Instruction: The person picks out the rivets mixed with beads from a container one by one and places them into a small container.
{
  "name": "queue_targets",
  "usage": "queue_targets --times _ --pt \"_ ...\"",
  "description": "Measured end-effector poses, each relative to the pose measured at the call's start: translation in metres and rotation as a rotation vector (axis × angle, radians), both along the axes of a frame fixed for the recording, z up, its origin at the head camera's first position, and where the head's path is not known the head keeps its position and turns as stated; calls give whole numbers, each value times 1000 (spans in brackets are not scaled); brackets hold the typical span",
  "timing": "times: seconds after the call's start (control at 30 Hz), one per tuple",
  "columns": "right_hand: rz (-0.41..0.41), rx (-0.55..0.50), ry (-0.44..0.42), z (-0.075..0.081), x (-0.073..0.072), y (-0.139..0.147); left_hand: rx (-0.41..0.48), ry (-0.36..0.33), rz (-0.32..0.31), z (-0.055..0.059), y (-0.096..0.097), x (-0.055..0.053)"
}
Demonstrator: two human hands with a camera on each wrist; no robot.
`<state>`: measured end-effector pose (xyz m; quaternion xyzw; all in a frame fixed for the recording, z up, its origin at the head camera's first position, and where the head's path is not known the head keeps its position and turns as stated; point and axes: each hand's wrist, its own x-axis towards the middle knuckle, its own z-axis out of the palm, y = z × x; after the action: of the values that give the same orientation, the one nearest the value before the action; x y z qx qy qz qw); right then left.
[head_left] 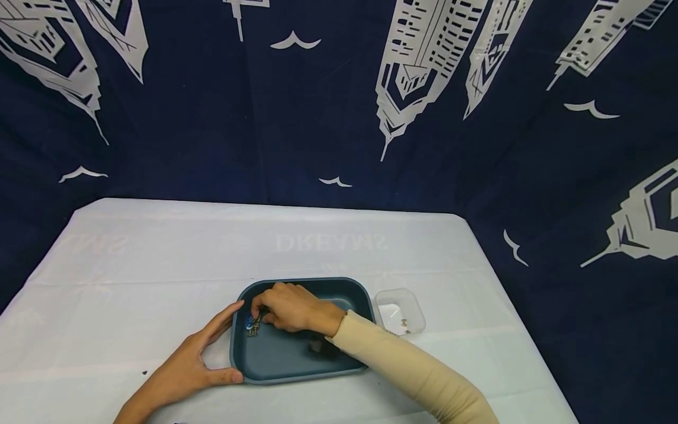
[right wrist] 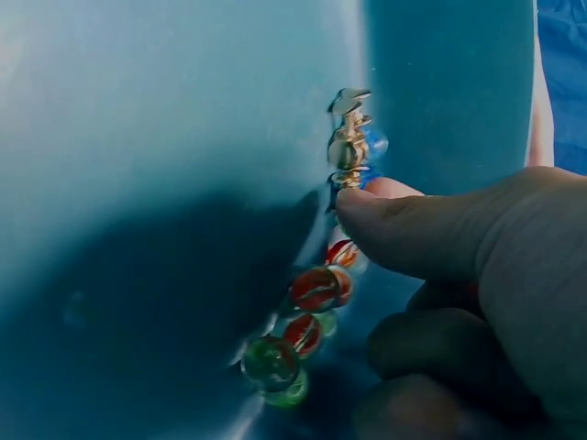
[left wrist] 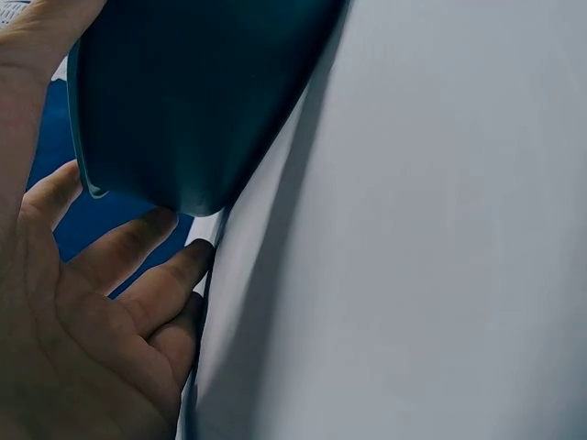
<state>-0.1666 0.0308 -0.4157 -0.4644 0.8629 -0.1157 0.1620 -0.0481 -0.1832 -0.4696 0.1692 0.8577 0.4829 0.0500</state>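
A dark teal tray (head_left: 296,377) stands on the white cloth. Spread along its left side, my left hand (head_left: 185,362) touches the rim with thumb near the front corner and fingertips near the back one. My right hand (head_left: 296,307) reaches inside to the tray's left end, thumb and index finger pinching at a small gold-coloured piece (right wrist: 348,178). More gold-coloured pieces (right wrist: 347,151) lie in a line there, with blue marbles (right wrist: 374,142) beside them. Red-and-clear marbles (right wrist: 316,289) and green marbles (right wrist: 271,363) continue the line, partly under my right hand in the head view.
Just right of the tray stands a clear plastic box (head_left: 415,306) with a few tiny gold-coloured bits (head_left: 404,323) in it. A dark speck (head_left: 145,372) lies on the white cloth (head_left: 132,306) at left. Behind the table hangs a navy printed curtain (head_left: 318,118).
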Motion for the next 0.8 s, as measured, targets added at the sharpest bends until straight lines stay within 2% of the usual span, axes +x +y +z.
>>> queue_targets --times 0.4,0.8 --pt "-16 2 -16 -7 -3 2 -6 0 4 1 0 0" --pt "9 47 3 -8 -1 2 50 24 -20 -1 0 -1"
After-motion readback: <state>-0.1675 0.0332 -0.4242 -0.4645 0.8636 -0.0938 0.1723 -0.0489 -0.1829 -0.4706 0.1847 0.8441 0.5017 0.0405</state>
